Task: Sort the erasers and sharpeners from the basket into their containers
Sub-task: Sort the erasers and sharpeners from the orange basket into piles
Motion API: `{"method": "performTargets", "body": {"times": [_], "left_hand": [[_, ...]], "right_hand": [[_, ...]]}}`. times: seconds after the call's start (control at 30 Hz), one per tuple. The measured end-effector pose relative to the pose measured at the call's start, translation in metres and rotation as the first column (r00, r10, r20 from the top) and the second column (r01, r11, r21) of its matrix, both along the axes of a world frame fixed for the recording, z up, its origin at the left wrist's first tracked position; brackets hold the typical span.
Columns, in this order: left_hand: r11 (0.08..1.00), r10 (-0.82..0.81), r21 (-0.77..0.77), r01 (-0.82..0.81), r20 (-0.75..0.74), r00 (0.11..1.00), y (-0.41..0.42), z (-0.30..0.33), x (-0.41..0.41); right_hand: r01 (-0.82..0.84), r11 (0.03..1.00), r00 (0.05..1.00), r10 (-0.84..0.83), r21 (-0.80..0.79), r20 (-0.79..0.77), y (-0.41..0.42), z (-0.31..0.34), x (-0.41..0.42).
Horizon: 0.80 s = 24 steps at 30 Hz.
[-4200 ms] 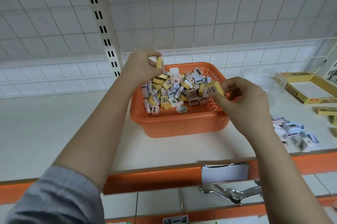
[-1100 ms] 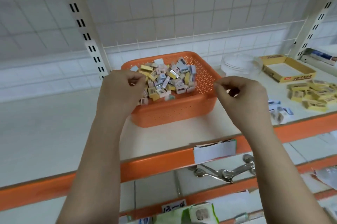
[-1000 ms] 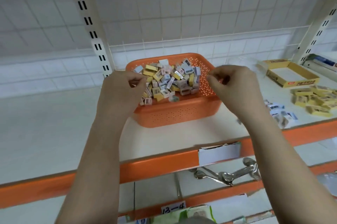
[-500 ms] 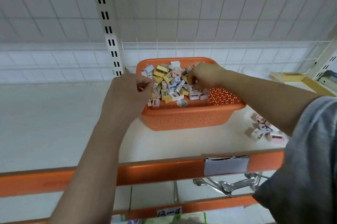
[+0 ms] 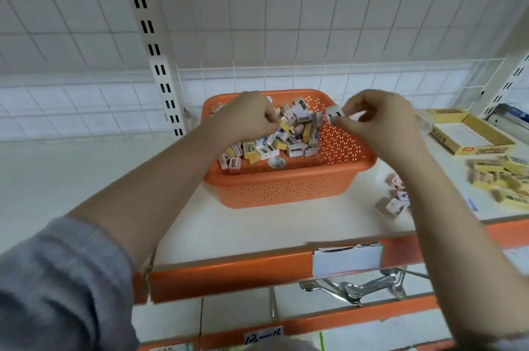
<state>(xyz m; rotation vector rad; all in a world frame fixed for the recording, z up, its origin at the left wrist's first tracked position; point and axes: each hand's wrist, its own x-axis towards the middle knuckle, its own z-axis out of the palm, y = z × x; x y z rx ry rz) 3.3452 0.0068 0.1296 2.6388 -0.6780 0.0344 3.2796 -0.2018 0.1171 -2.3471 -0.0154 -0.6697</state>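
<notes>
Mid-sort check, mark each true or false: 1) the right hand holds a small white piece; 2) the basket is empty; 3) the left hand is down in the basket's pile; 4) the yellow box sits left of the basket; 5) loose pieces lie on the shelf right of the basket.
1) True: the right hand pinches a white piece.
2) False: the basket holds a pile.
3) True: the left hand is on the pile.
4) False: the yellow box sits to the right.
5) True: loose pieces lie there.

Head view, close, down onto shelf (image 5: 257,224)
</notes>
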Motion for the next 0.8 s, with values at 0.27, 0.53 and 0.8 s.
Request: {"method": "performTargets", "body": {"times": [0.27, 0.53, 0.8], "left_hand": [[0.936, -0.114, 0.321, 0.146, -0.117, 0.987, -0.048, -0.023, 0.038], [0.892, -0.092, 0.442, 0.091, -0.020, 0.996, -0.061, -0.036, 0.041], [0.934, -0.057, 0.350, 0.073, -0.056, 0.997, -0.061, -0.041, 0.037]], "right_hand": [[0.178, 0.875, 0.964, -0.246, 0.449, 0.098, 0.007, -0.040, -0.078], [0.175, 0.853, 0.964, -0.250, 0.492, 0.089, 0.007, -0.034, -0.089], [0.214, 0.850, 0.957, -0.281, 0.481, 0.070, 0.010, -0.038, -0.094]]}}
